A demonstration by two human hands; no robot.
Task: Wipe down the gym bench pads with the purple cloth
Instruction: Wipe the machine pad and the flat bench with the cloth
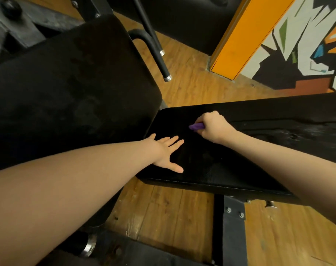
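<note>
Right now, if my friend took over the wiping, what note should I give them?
Right hand grips the purple cloth, bunched, on the flat pad.
Left hand rests open and flat on the same pad, near its end.
Done: I cannot tell how much has been wiped.
Left: finish the flat pad, then check the big pad to the left.

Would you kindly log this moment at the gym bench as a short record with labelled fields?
right hand: right hand grips the purple cloth, bunched, on the flat bench pad
left hand: left hand rests flat, fingers spread, on the same pad near its end
other pad: larger black pad at left, neither hand on it
floor: wooden floor
backdrop: orange post, painted wall
</note>
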